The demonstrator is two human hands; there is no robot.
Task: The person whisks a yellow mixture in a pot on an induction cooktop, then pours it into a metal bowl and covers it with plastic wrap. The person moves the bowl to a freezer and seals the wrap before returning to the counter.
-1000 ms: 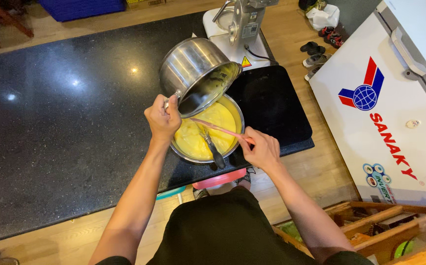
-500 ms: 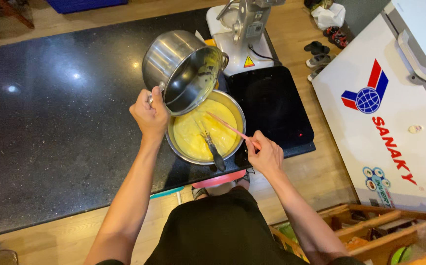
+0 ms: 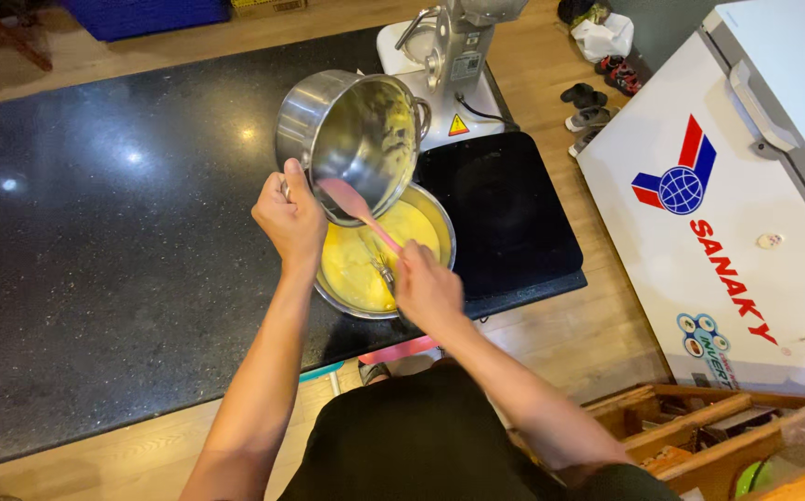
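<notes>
my left hand (image 3: 288,221) gripping the steel pot (image 3: 351,139) tipped over the bowl of yellow batter (image 3: 379,264), right hand (image 3: 428,289) closed round a pink spatula (image 3: 358,210) scraping inside the pot, bowl sitting on the black counter (image 3: 96,232), just left of the induction hob (image 3: 504,209)

A shiny steel pot (image 3: 351,139) tilts over a steel bowl (image 3: 379,264) of yellow batter; a pink spatula (image 3: 356,209) scrapes inside the pot.
</notes>
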